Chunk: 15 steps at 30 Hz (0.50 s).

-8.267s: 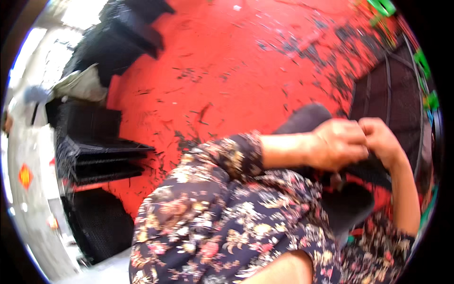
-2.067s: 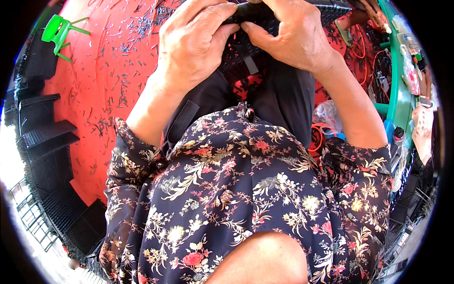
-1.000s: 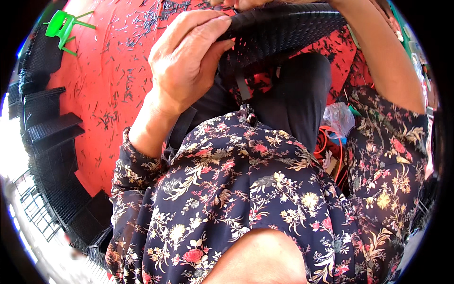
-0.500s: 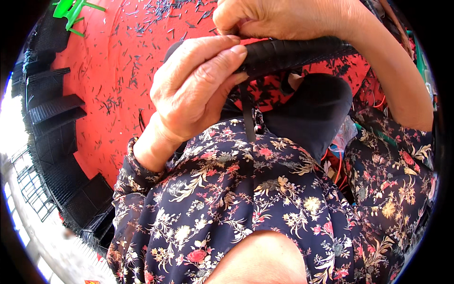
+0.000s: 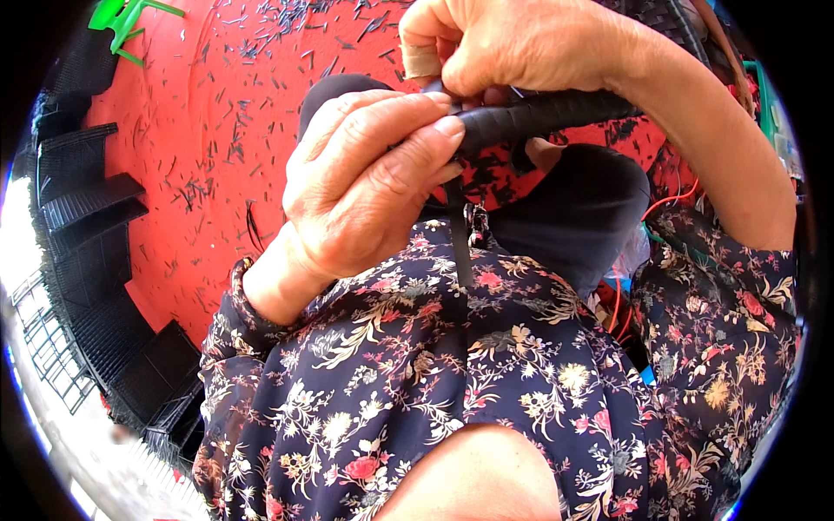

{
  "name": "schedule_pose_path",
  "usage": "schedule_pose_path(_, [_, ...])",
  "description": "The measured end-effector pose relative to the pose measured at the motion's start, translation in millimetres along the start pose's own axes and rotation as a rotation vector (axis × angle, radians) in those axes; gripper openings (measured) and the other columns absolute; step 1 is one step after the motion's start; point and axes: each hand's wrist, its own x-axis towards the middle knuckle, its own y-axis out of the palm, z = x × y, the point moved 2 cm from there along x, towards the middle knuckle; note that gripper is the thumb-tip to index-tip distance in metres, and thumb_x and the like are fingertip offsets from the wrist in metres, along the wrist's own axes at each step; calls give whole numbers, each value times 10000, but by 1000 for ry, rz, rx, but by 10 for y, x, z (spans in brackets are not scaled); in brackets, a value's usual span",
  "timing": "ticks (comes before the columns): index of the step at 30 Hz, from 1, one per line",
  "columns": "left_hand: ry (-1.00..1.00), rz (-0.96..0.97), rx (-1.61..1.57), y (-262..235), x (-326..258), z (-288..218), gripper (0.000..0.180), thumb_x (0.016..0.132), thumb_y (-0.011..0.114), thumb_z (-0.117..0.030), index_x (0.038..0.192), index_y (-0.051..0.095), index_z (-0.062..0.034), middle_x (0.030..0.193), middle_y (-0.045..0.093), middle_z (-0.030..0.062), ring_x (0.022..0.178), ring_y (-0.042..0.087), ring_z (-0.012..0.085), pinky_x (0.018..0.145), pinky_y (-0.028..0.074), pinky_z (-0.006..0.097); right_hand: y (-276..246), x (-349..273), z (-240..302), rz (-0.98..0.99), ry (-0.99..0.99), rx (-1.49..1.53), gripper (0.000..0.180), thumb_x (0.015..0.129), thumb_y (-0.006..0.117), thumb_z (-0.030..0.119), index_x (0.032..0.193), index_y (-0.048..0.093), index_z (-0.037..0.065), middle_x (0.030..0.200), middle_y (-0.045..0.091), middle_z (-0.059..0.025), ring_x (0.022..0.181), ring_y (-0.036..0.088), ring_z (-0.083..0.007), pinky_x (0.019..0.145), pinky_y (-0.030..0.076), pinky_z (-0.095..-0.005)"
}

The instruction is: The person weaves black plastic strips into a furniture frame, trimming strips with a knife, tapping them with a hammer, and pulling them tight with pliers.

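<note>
A black wrapped bar (image 5: 547, 115), ridged with overlapping turns of flat strip, runs across in front of me to the right. At its left end my left hand (image 5: 360, 178) is closed, with thumb and fingers pinching the bar. From under those fingers a flat black strip (image 5: 460, 234) hangs down over my shirt. Just above, my right hand (image 5: 530, 43) is curled with its fingertips against the bar's end, pinching a dark strip there that is mostly hidden. Tan tape (image 5: 422, 62) wraps one of its fingers.
A red floor covering (image 5: 165, 130) is strewn with short black strip scraps (image 5: 291, 17). Black woven pieces (image 5: 95, 204) line the left side. A green plastic stool (image 5: 119, 22) stands at far left. An orange cord (image 5: 665, 201) lies by my right side.
My right hand has drawn slightly down and right, so its taped finger now shows. The bar has turned or shifted, and its rounded wraps show more clearly. My left hand keeps its pinch.
</note>
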Motion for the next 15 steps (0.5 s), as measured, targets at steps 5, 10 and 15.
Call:
schedule_pose_path(5, [5, 29, -28, -11, -10, -37, 341, 637, 756, -4, 951, 638, 57, 907, 629, 194, 770, 637, 299, 666, 525, 360, 34, 35, -207, 131, -95, 197, 203, 718, 596, -22, 916, 640, -26, 724, 639, -59, 596, 603, -132, 508, 503, -280])
schedule_pose_path(10, [6, 33, -33, -29, -95, -45, 375, 637, 770, -3, 978, 633, 73, 929, 629, 218, 797, 638, 309, 692, 534, 362, 88, 42, -134, 192, 155, 330, 168, 735, 596, -30, 897, 635, -9, 725, 642, -60, 582, 618, -135, 487, 522, -275])
schedule_pose_path(15, [-22, 31, -25, -49, -130, -70, 372, 638, 768, 5, 977, 632, 77, 939, 626, 224, 807, 640, 313, 698, 535, 361, 174, 176, -191, 183, 167, 216, 144, 751, 596, -42, 885, 632, -6, 724, 638, -59, 578, 614, -120, 475, 513, -258])
